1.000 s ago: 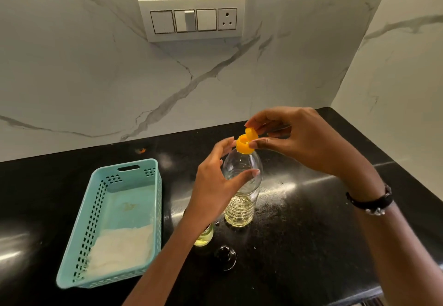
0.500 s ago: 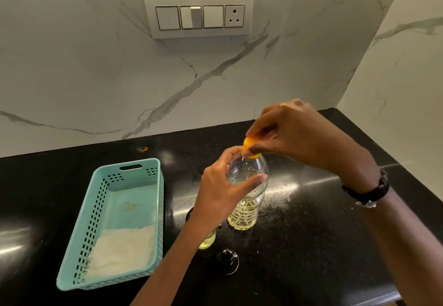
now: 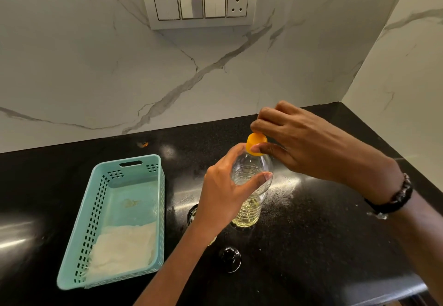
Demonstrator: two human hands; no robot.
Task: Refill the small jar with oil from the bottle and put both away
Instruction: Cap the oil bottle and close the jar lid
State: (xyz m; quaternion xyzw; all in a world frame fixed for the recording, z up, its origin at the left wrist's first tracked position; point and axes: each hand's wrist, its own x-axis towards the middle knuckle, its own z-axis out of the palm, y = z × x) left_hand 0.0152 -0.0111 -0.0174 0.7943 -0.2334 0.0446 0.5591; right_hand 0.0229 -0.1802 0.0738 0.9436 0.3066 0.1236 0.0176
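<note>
head view: the clear oil bottle (image 3: 249, 195) stands upright on the black table (image 3: 323, 245), right of the teal basket (image 3: 158, 210). the left hand (image 3: 225, 195) wraps its shoulder; the right hand (image 3: 297, 142) pinches the yellow cap (image 3: 256, 143). the small jar (image 3: 193, 213), mostly hidden behind the left wrist, seems to sit just left of the bottle, with a dark round lid (image 3: 230, 257) nearer.

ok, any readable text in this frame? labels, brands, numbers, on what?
None readable.
Oil bottle: clear plastic, no label in view.
Yellow cap: plain; partly covered by the right hand.
Switch panel: three blank switches and a socket, no markings.
Blue basket: no print.
Small jar: mostly hidden behind the left hand; cannot tell.
Wristband: too small to tell.
</note>
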